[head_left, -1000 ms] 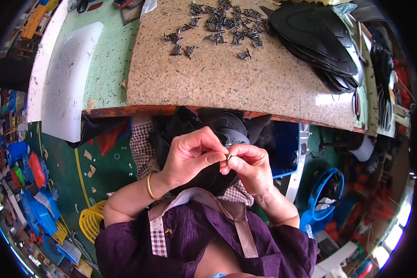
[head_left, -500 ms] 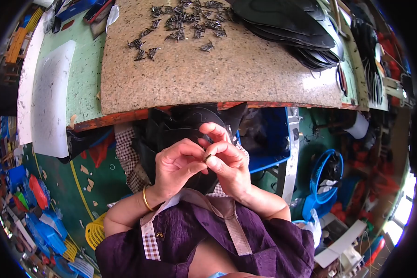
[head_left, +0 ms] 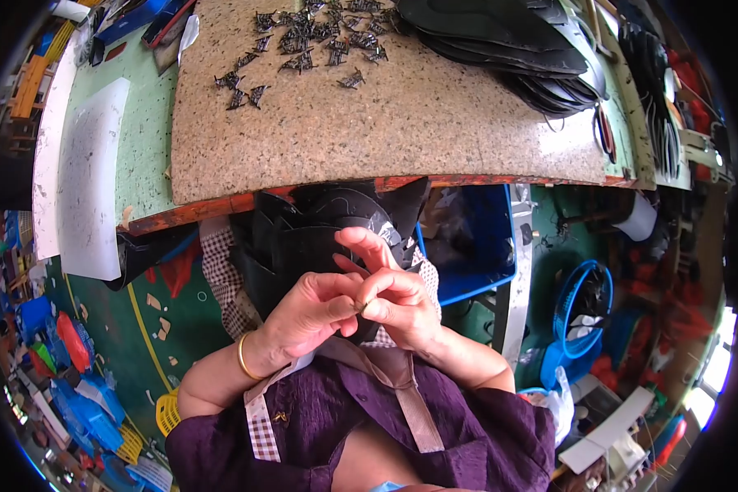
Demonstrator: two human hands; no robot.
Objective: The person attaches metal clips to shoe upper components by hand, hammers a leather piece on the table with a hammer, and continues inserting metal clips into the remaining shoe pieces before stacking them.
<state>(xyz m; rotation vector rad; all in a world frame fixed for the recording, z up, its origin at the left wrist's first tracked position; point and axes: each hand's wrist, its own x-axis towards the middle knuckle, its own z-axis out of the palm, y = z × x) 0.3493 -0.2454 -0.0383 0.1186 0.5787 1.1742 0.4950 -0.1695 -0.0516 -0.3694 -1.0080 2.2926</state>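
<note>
My left hand, with a gold bangle at the wrist, and my right hand meet above my lap. Thumbs and fingertips of both are pinched together around a tiny brownish piece. It is mostly covered by the fingers, so its kind does not show. The right hand's outer fingers are raised away from the pinch. Just beyond the hands, black cut sheet pieces are heaped on my lap below the table edge.
On the speckled table board lie several small dark twisted bundles. A stack of black sole-shaped sheets rests at the right. A blue crate stands under the table, and a blue basket is farther right.
Both hands have come slightly lower and closer to my body, still pinching the tiny piece. The left fingers have drawn in more tightly. The view has shifted a little.
</note>
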